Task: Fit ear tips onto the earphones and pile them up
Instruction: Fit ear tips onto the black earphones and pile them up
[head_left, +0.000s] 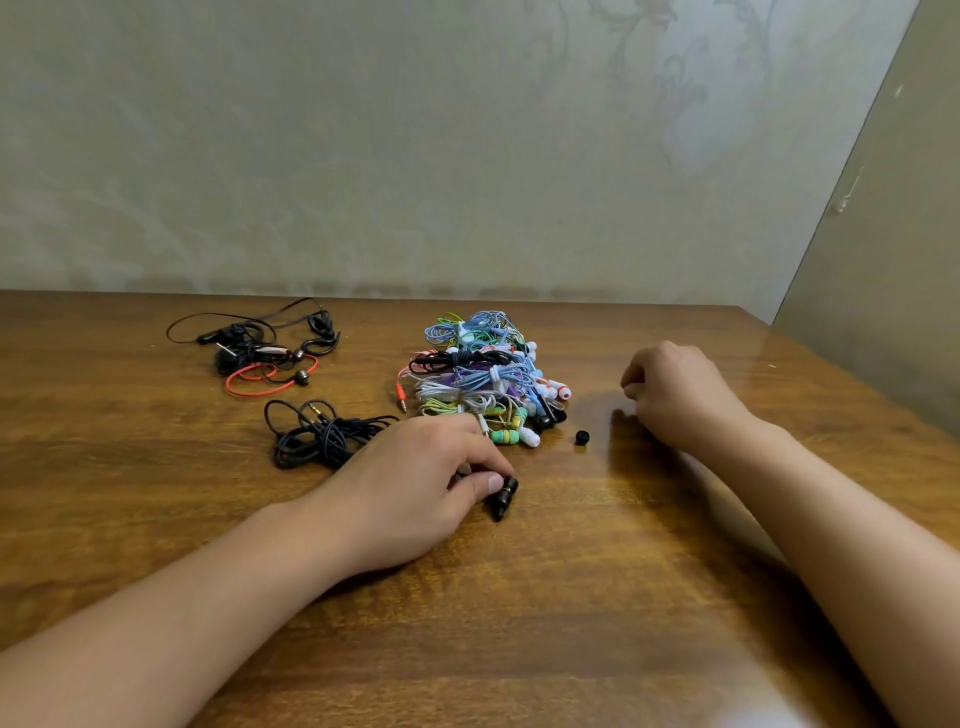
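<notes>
black earbud (503, 497) pinched by left hand (415, 483), right hand (675, 395) curled

Black earbud (503, 498) lies tilted on the wooden surface (597, 571), pinched at its upper end by the left hand (415, 483); its black cable (322, 434) sits coiled just behind; one loose black ear tip (582, 437) rests alone beside the multicoloured pile of bundled earphones (480, 376); black and red earphones (265, 353) lie tangled at far left.
</notes>
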